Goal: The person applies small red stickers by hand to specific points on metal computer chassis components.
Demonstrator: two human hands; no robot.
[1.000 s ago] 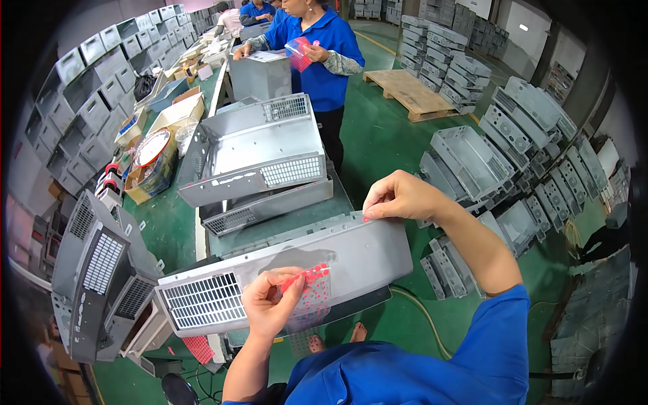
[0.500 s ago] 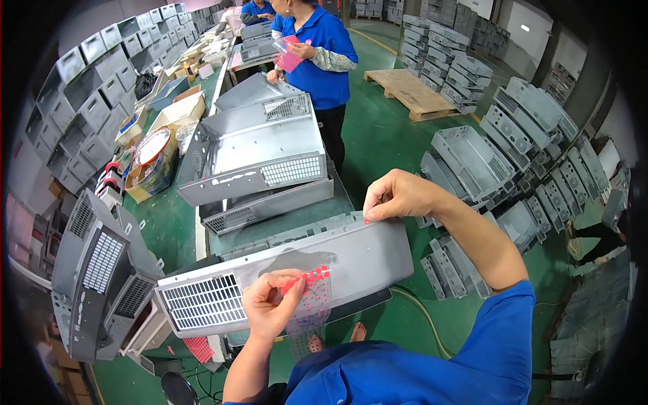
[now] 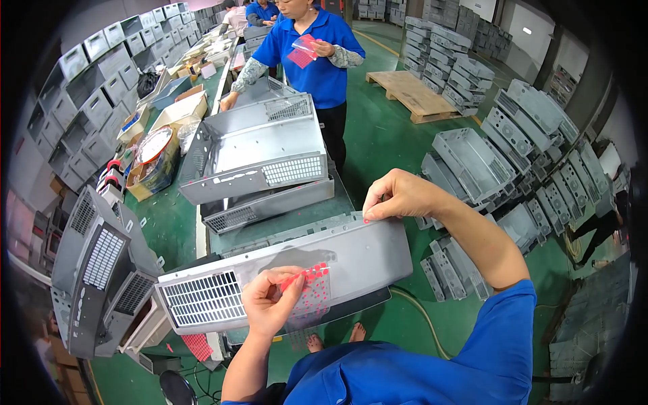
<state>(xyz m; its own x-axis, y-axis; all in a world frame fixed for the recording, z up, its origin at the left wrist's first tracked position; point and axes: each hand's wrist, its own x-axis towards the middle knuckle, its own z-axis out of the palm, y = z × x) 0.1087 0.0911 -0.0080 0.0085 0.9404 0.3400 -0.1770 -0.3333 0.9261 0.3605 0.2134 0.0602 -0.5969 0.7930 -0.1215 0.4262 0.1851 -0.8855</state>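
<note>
- Grey sheet metal, smooth with a dull sheen: long panel (image 3: 364,260) with a rounded right end, lying across the near end of the green-topped table (image 3: 233,241). Small holes dot its upper edge.
- Grille (image 3: 206,298) at the panel's left end: rows of upright rectangular slots, cleanly outlined.
- Sticker sheet (image 3: 315,293): thin, clear, flexible film bearing round red dots, hanging in front of the panel's middle.
- Left hand (image 3: 273,300): thumb and fingers pinch the sheet by its upper left corner.
- Right hand (image 3: 395,196): thumb and index finger bent together at the panel's upper edge, towards its right end. One red dot (image 3: 366,221) shows just beneath the fingertips; whether it is gripped or pressed, I cannot tell.
- Beyond the panel: open box-shaped metal trays (image 3: 263,152), stacked slightly askew, with mesh-like vents.
- Across the table: co-worker (image 3: 314,74) in a blue shirt, holding a pink-red sheet (image 3: 302,52).
- Right background: slatted pallet (image 3: 412,96) of pale wood on a green floor (image 3: 378,145).
</note>
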